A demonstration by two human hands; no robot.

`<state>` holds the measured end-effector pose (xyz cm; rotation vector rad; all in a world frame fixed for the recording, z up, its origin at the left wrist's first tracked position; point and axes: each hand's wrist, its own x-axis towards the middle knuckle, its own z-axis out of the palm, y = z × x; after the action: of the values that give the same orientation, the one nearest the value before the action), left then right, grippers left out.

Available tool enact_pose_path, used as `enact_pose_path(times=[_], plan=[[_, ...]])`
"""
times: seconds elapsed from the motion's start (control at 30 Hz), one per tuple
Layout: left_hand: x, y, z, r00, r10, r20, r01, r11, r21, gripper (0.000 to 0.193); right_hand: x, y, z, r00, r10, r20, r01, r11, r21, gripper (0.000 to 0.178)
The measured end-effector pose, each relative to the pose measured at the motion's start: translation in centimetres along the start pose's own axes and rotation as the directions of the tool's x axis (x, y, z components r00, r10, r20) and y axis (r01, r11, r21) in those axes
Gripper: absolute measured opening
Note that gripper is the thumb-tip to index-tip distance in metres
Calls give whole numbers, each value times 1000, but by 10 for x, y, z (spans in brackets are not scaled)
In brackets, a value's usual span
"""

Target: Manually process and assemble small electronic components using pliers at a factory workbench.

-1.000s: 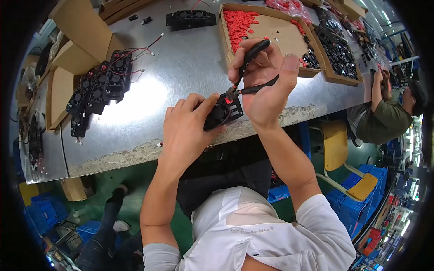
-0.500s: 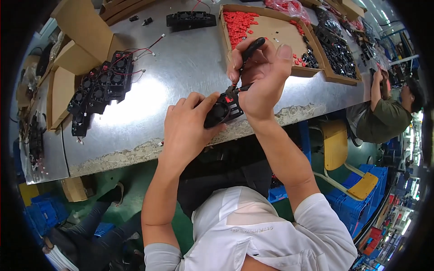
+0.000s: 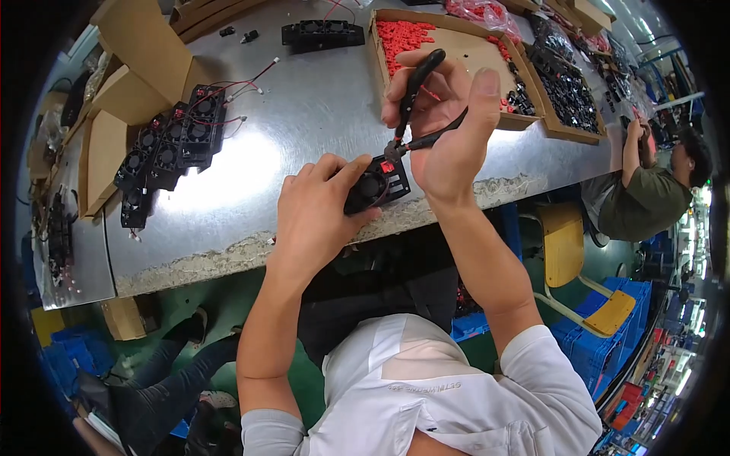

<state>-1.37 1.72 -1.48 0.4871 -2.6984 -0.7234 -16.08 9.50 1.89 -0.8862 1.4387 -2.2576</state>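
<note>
At the near edge of the metal table, my left hand [image 3: 315, 204] grips a black fan unit [image 3: 370, 187] from its left side, with the thumb and fingers around it. A small red part [image 3: 388, 166] sits in the unit's upper right portion, next to several open slots. My right hand [image 3: 449, 125] holds black-handled pliers [image 3: 411, 99], whose handles are spread apart. The pliers' dark metal head is just above the unit's right end, close to the red part. Whether the head touches the unit I cannot tell.
Several fan units [image 3: 172, 141] with red and black wires lie at left beside an open cardboard box [image 3: 106, 156]. Another fan unit [image 3: 323, 33] is at the back. A cardboard tray [image 3: 471, 64] holds red parts; another tray [image 3: 563, 91] holds black parts. A person [image 3: 646, 186] is at far right.
The pliers' handles have spread wider, and my right hand has lifted slightly, drawing the pliers' head up off the red part. My left hand stays on the fan unit.
</note>
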Motion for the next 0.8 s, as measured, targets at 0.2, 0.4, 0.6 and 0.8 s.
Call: enact_pose_path(times=[0.2,0.4,0.6,0.8], plan=[[-2,-3,2,997,-28,68,30,999,-29,65,-2,1,-1,1000,23,9,-23,1000,-13,85],[-1,-3,2,998,-25,65,27,999,-33,65,-2,7,-2,1000,18,-15,-18,1000,7,84],[-2,-4,3,999,-6,39,7,999,-32,64,-3,6,-1,1000,17,-14,-17,1000,-9,84],[-2,-4,2,999,-11,51,12,999,-30,65,-2,6,2,997,17,-71,-19,999,-29,83]])
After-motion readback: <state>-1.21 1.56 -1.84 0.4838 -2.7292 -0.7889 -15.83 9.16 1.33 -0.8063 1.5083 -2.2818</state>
